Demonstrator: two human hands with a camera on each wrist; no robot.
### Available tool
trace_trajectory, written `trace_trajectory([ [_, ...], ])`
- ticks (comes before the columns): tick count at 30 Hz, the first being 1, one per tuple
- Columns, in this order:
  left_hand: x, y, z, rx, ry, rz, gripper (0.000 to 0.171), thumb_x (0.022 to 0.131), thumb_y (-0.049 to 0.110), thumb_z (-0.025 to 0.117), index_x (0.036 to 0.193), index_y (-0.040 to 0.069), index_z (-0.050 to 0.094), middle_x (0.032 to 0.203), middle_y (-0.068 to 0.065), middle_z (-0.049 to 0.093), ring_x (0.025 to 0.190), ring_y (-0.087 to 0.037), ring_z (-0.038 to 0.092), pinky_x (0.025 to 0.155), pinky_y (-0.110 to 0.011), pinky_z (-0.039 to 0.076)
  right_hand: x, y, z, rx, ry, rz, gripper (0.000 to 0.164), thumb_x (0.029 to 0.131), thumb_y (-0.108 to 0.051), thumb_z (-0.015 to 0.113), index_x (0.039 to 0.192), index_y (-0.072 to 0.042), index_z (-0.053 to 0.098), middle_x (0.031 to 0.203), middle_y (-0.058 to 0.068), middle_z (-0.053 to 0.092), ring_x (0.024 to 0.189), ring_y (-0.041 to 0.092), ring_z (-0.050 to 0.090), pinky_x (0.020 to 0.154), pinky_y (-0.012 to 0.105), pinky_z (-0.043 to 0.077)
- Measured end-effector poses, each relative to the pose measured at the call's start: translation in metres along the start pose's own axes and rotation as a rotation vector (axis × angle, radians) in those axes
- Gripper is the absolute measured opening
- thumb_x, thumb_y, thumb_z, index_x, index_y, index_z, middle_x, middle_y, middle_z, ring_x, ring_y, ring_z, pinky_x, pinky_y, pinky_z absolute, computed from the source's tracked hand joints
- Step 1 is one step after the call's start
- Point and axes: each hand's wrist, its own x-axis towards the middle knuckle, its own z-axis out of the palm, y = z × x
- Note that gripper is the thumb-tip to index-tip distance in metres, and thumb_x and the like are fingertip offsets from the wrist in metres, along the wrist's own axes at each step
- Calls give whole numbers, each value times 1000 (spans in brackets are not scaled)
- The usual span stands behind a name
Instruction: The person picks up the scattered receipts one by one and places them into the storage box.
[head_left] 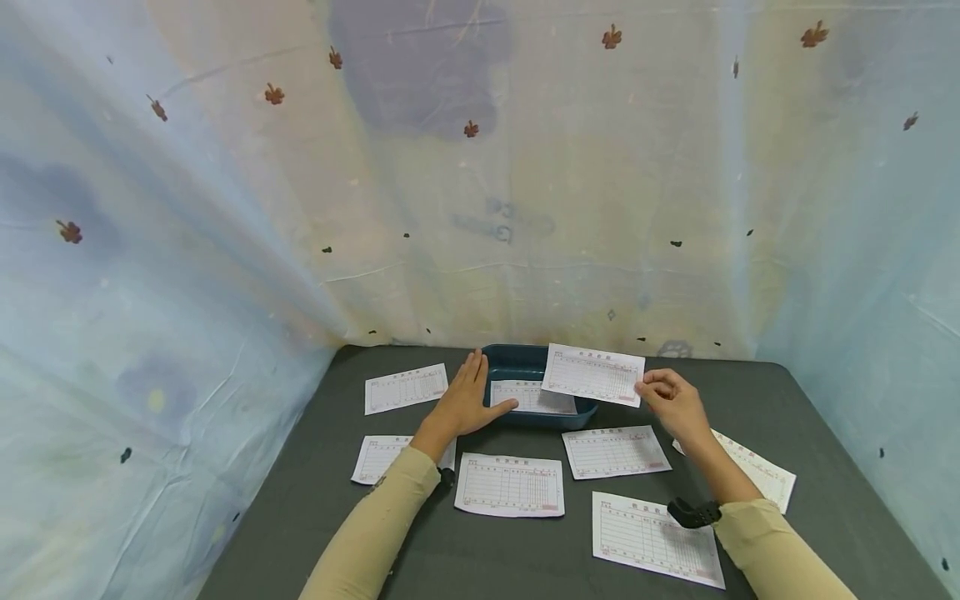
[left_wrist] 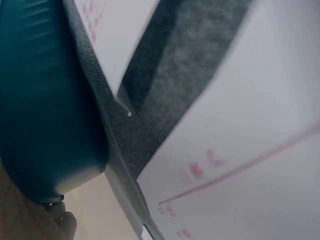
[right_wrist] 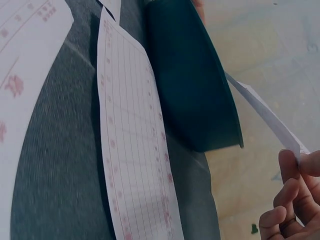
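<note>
My right hand (head_left: 677,405) pinches a white printed form (head_left: 594,373) by its right edge. The form tilts over the right side of a dark teal plastic bin (head_left: 525,421), and the right wrist view shows the sheet (right_wrist: 267,115) nearly edge-on between thumb and fingers. Inside the bin lies another printed form (head_left: 528,397), partly covered by the held one. My left hand (head_left: 467,398) rests against the bin's left side with fingers extended and thumb out over the near rim. From the left wrist, the bin wall (left_wrist: 45,100) hides much of that hand.
Several more printed forms lie spread on the dark grey table (head_left: 525,550): one left of the bin (head_left: 406,389), one in front (head_left: 510,485), one at the near right (head_left: 652,537). My forearms cover parts of some sheets. A patterned curtain (head_left: 570,275) hangs behind the table.
</note>
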Motion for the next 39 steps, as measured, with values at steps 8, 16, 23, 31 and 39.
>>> trace_trajectory([
  [8, -1, -2, 4, 8, -13, -11, 116, 98, 81, 51, 172, 3, 6, 181, -13, -4, 167, -29, -1, 134, -49, 16, 7, -1, 23, 37, -49, -3, 25, 105, -17, 73, 118, 3, 64, 91, 12, 74, 76, 10, 57, 67, 23, 48],
  [16, 0, -3, 5, 15, -4, 3, 116, 99, 81, 49, 172, 2, 7, 181, -14, -3, 167, -30, 0, 134, -49, 16, 11, -9, 43, 41, -76, -14, 23, 105, -15, 72, 117, 3, 65, 97, 16, 77, 82, 10, 58, 71, 21, 52],
  [23, 1, -3, 3, -2, 1, 4, 118, 97, 83, 50, 172, 2, 9, 181, -14, -2, 167, -32, 2, 132, -53, 20, 17, -14, 58, 62, -81, -33, 24, 104, -15, 74, 116, 4, 67, 96, 16, 77, 80, 8, 60, 70, 21, 51],
  [31, 2, -3, 3, -3, 4, 6, 118, 97, 83, 51, 172, 2, 9, 180, -12, -4, 167, -32, 3, 133, -52, 19, 21, -20, 69, -9, -80, -55, 17, 104, -12, 74, 112, 2, 68, 95, 15, 77, 84, 17, 58, 73, 27, 45],
  [39, 3, -3, 3, 11, 9, 16, 117, 97, 83, 50, 171, 0, 12, 181, -16, 1, 167, -31, 2, 133, -50, 16, 24, -20, 72, -20, -147, -47, 18, 103, -13, 74, 111, 1, 68, 96, 15, 77, 83, 18, 58, 71, 28, 46],
])
